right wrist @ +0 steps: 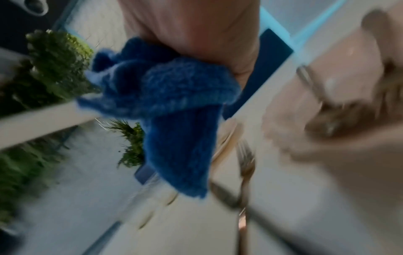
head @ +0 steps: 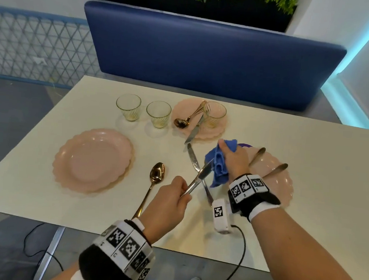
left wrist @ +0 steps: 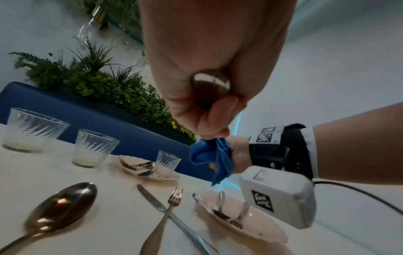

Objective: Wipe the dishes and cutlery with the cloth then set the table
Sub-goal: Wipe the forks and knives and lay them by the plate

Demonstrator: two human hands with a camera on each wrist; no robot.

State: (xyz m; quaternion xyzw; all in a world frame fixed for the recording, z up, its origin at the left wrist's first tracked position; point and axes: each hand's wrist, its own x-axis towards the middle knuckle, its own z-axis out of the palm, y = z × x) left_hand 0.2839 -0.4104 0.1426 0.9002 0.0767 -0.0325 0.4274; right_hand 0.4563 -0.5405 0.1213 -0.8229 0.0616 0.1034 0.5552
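My left hand (head: pixel 170 202) grips the handle of a silver utensil (head: pixel 195 181); its rounded handle end (left wrist: pixel 211 82) shows in my fist, and I cannot tell which kind it is. Its far end reaches the blue cloth (head: pixel 219 166), which my right hand (head: pixel 232 158) holds bunched just above the table. On the table below lie a silver knife (left wrist: pixel 157 203) and a fork (left wrist: pixel 172 203), crossed. A gold spoon (head: pixel 157 175) lies right of an empty pink plate (head: pixel 92 159).
A pink plate (head: pixel 283 186) under my right wrist holds two utensils. The far pink plate (head: pixel 181 104) carries a spoon, a knife and a glass (head: pixel 214 114). Two more glasses (head: pixel 128 106) (head: pixel 158 114) stand at the back. A blue bench (head: pixel 207 54) lies beyond the white table (head: pixel 308 170).
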